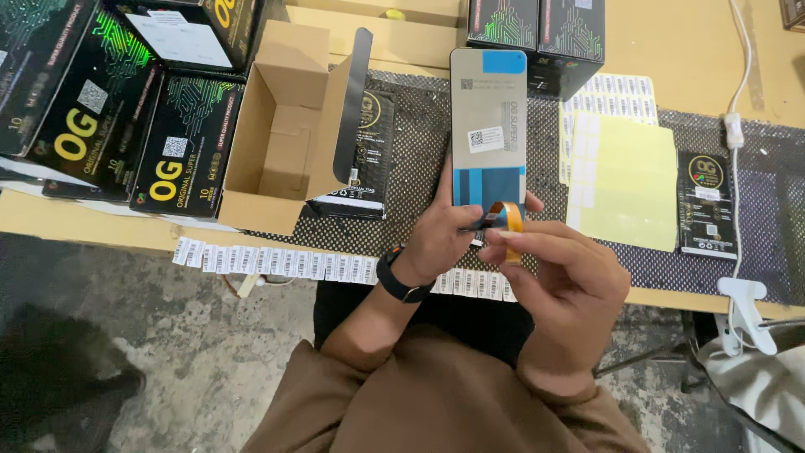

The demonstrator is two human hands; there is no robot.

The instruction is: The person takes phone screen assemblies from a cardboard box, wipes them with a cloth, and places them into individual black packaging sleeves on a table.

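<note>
A wide wooden table [671, 50] lies past both hands. An open brown cardboard box [281, 126] sits up and to the left of the left hand [440, 239]. That hand is closed around the bottom of a flat grey phone screen panel [489, 126]. The right hand [558, 268] pinches its small orange ribbon strip [510, 220].

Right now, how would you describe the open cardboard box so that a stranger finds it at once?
Start at the wooden table and look left of the grey panel held by both hands. The open cardboard box stands there, plain brown and empty, unlike the black printed boxes beside it.
</note>
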